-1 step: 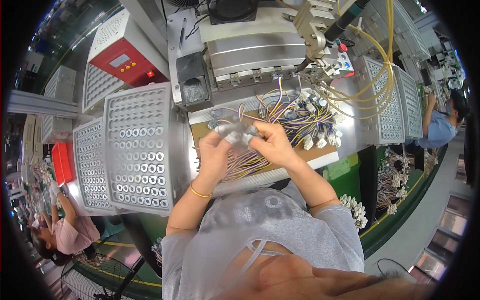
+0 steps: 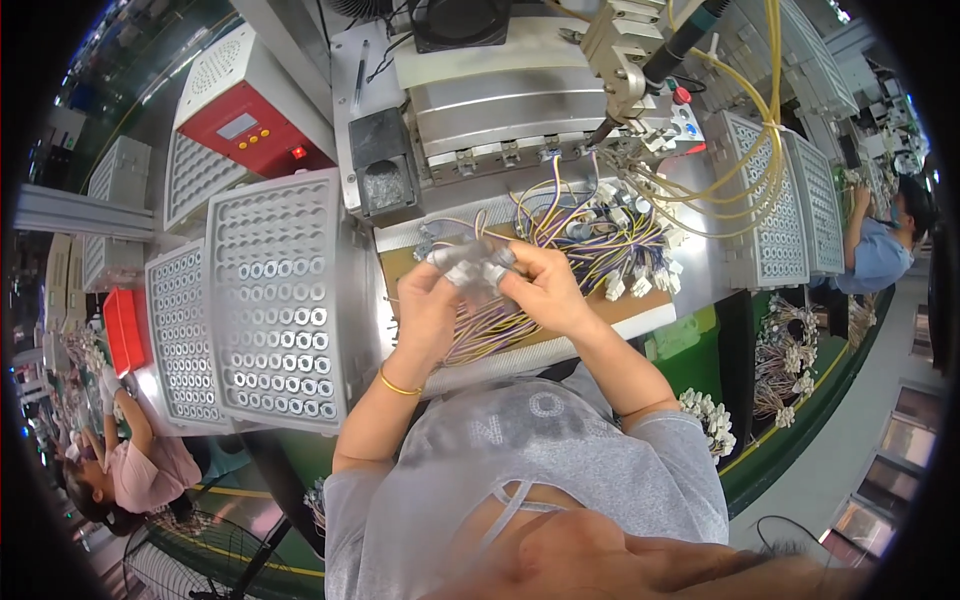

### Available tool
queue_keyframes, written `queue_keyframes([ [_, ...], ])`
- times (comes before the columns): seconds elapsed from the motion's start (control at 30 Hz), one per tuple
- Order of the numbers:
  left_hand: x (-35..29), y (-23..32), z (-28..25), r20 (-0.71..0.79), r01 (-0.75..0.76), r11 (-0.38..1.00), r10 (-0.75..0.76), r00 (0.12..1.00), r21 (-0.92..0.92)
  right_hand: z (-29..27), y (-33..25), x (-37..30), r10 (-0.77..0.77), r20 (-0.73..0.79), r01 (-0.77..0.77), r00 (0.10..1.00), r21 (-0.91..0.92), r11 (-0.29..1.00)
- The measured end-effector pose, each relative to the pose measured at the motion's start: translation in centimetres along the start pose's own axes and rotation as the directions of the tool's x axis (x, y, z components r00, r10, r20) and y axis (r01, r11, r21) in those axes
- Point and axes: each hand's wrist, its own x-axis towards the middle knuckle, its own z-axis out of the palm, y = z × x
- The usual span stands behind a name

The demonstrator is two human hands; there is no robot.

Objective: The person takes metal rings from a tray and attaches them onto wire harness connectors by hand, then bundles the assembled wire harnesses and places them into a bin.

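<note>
Above the near part of the work surface, my left hand (image 2: 428,308) is closed in a pinch on a small white wire connector (image 2: 461,272). Close beside it, my right hand (image 2: 550,290) pinches another whitish connector (image 2: 492,272). The two pieces are almost touching, and blur hides their exact shape. Just beyond and below my fingers lies a bundle of purple, yellow and white wires (image 2: 490,330) on a brown board (image 2: 400,262). More wires with white plugs (image 2: 625,280) spread out to the right of my right hand.
A metal fixture (image 2: 510,105) with clamps stands at the back, next to a black box (image 2: 385,165). Grey trays of round metal parts (image 2: 275,300) stand at the left, before a red-and-white control box (image 2: 245,110). Yellow tubes (image 2: 745,190) hang at the right. Co-workers (image 2: 885,235) sit on both sides.
Both hands stay in nearly the same place, still pinching the connectors. The whole view has shifted very slightly.
</note>
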Motion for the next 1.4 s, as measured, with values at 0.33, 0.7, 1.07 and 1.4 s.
queue_keyframes([
  [0.33,2.5,-4.3,2.5,0.249,-0.071,0.932,-0.021,0.968,0.356,-7.8,3.4,0.4,0.007,-0.502,0.102,0.865,0.190,0.976],
  [0.7,3.0,-4.3,-1.2,0.264,-0.286,0.574,0.123,0.957,0.768,-13.0,7.8,4.8,-0.077,-0.770,0.447,0.634,0.284,0.848],
  [1.07,1.2,-1.0,-10.4,-0.196,-0.115,0.720,0.334,0.922,0.685,-13.7,6.0,6.3,-0.097,-0.657,0.356,0.748,0.273,0.893],
  [1.4,0.0,-0.9,-10.7,0.347,-0.256,-0.284,0.340,0.874,0.924,-14.1,4.4,1.3,-0.446,-0.616,-0.062,0.649,-0.628,0.776],
])
